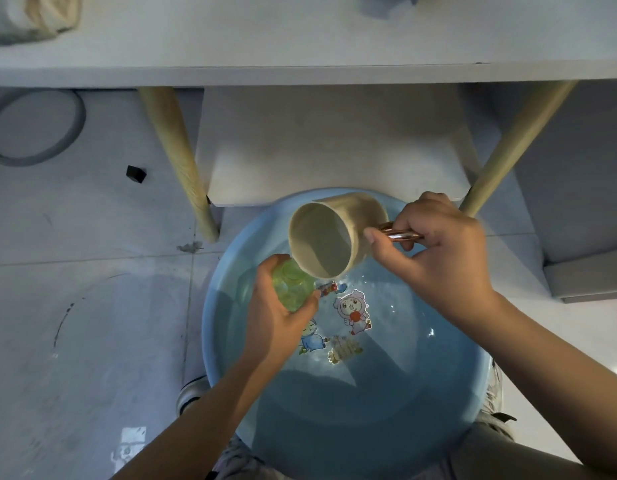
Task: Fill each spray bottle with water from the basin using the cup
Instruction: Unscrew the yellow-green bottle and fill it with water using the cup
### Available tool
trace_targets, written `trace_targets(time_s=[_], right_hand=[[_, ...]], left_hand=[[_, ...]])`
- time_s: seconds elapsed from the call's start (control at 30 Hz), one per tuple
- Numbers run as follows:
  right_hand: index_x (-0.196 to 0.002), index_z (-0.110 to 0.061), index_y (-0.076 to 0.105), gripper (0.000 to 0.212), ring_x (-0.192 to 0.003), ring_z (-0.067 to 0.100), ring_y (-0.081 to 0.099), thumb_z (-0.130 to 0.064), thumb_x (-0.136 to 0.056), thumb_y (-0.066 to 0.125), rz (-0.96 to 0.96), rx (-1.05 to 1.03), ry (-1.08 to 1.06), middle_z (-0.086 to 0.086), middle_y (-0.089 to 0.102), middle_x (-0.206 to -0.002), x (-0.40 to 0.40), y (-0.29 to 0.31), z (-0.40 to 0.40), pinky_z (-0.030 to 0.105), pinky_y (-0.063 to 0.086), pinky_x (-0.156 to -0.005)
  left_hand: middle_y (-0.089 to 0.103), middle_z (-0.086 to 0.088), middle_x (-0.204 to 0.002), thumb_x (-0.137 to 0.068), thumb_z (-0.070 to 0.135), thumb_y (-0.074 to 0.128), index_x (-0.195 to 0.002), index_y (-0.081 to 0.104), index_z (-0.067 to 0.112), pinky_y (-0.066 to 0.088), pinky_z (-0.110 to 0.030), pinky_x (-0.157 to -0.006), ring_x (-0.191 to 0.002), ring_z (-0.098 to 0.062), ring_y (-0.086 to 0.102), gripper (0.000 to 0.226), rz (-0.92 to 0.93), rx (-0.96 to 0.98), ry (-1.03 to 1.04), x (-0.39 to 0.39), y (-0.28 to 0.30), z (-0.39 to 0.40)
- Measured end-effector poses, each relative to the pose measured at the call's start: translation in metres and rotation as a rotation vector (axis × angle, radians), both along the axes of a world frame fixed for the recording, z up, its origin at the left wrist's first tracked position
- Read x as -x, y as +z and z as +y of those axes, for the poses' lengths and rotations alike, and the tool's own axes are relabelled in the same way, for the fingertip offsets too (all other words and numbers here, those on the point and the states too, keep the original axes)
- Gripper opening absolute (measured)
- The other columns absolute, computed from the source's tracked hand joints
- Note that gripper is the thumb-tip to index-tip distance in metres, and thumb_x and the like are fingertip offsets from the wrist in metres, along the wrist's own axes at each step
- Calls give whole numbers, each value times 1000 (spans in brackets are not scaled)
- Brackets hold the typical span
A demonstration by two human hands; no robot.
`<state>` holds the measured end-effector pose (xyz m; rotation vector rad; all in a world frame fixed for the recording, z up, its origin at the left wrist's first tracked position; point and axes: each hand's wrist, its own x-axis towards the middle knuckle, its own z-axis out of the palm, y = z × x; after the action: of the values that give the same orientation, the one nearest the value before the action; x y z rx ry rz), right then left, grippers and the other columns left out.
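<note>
While your right hand (pixel 435 251) grips the cup (pixel 329 237) by its coppery handle (pixel 400 233), the cup lies tipped hard over, its long axis near level and its mouth turned toward you and to your left. Its low lip hangs right above the bottle (pixel 293 284), touching it or just short; you cannot tell which from here. That lip-over-neck line is what the pour turns on: the bottle sits down and left of the cup, so any water runs that way.

Your left hand (pixel 279 313) wraps the bottle, fingers curled round its body, holding it upright over the basin (pixel 217 327). That hand is the nearer one to the bottle's mouth, so fine aim is probably best done with it.

The bottle is clear yellow-green plastic with a ribbed look from above; its cap seems off, and its fill level cannot be read. The cup is beige, matte, and looks almost drained inside.

The basin is pale blue, on the floor, holding water, cartoon stickers on its bottom.
</note>
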<state>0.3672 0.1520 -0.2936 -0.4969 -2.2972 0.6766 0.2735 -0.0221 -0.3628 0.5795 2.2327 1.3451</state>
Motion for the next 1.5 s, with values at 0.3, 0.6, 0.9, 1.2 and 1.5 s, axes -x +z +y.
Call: trace_targets(time_s=[0.3,0.6,0.9,1.2,1.5], right_hand=[[-51,-4,52,38,-60,13,39,-23,-80,67,62,-168,24,4,51,-51,3,3,3,20,31,-68],[-52,-5,53,36,-61,15,39,-22,-80,68,80,-210,29,4,50,-51,3,4,4,22,31,-69],[-51,-5,52,36,-61,11,39,-23,-80,67,55,-186,4,3,51,-51,3,4,3,20,30,-68],[-54,-16,47,38,-55,5,45,-37,-77,67,-96,316,-213,-9,43,-48,-3,-8,2,12,30,-49],[-53,-14,47,38,-55,3,44,-27,-78,72,-101,363,-223,-9,43,-51,-7,-14,2,13,30,-49]], left_hand=[[52,21,-105,-74,15,78,-115,36,35,41,-4,-75,-98,4,54,62,-16,8,-18,-1,-1,0],[52,16,-106,-73,11,78,-115,38,33,38,0,-75,-97,5,54,62,-20,-6,2,-2,-1,0],[50,19,-104,-74,10,78,-117,39,29,39,-1,-74,-95,14,52,61,-31,-12,7,-3,0,1],[55,16,-101,-73,11,78,-114,45,28,43,-4,-74,-93,3,56,55,-42,-25,36,-2,2,-1],[53,19,-103,-74,13,78,-115,44,30,43,-5,-77,-95,3,56,56,-42,-13,33,-3,2,0]])
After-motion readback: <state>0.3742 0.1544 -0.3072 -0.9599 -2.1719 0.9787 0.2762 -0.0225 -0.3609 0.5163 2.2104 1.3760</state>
